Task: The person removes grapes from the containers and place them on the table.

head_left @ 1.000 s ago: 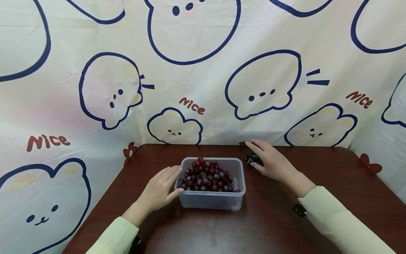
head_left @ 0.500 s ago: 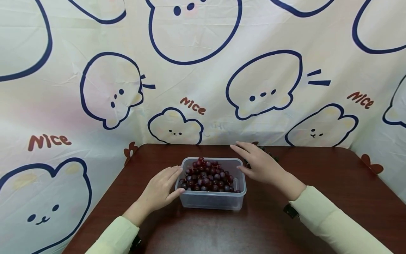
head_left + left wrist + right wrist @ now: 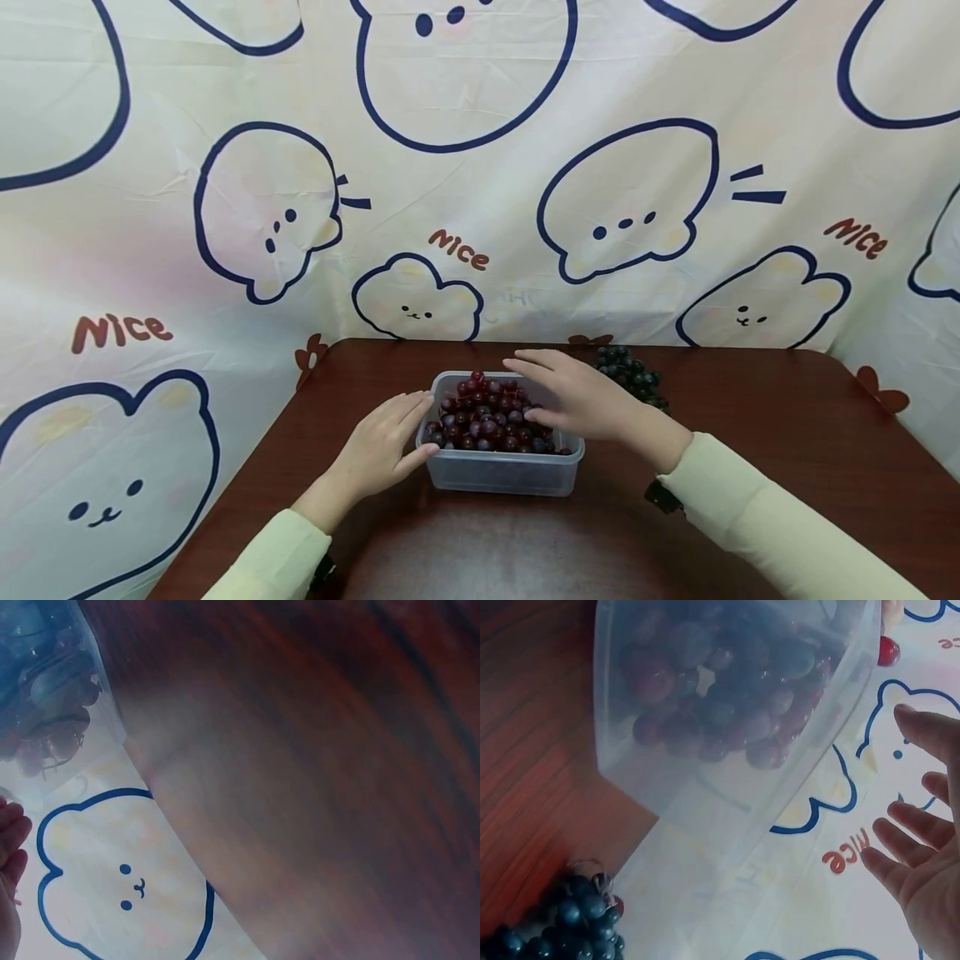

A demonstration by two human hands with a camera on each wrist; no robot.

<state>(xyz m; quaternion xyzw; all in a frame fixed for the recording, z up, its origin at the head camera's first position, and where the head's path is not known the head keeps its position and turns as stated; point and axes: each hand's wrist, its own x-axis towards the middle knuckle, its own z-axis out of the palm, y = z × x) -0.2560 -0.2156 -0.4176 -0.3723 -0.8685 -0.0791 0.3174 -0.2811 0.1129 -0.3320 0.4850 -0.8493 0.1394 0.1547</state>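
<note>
A clear plastic container (image 3: 502, 475) stands mid-table in the head view, holding a heap of red grapes (image 3: 487, 421). My left hand (image 3: 378, 442) rests at its left side, fingers extended along the rim. Above the container's right part is my right hand (image 3: 581, 396), fingers spread and nothing in its grasp. The right wrist view shows the same right hand (image 3: 922, 832) with loosely bent fingers beside the container wall (image 3: 727, 787). Behind the right hand, a bunch of dark grapes (image 3: 633, 375) lies on the table, partly hidden by the forearm.
The dark red-brown wooden table (image 3: 765, 467) reaches back to a pale curtain (image 3: 510, 192) printed with cartoon bears. The curtain also runs along the left and right sides.
My right hand has moved left from the dark grapes to over the container, leaving them uncovered on the table. My left hand stays at the container's left side.
</note>
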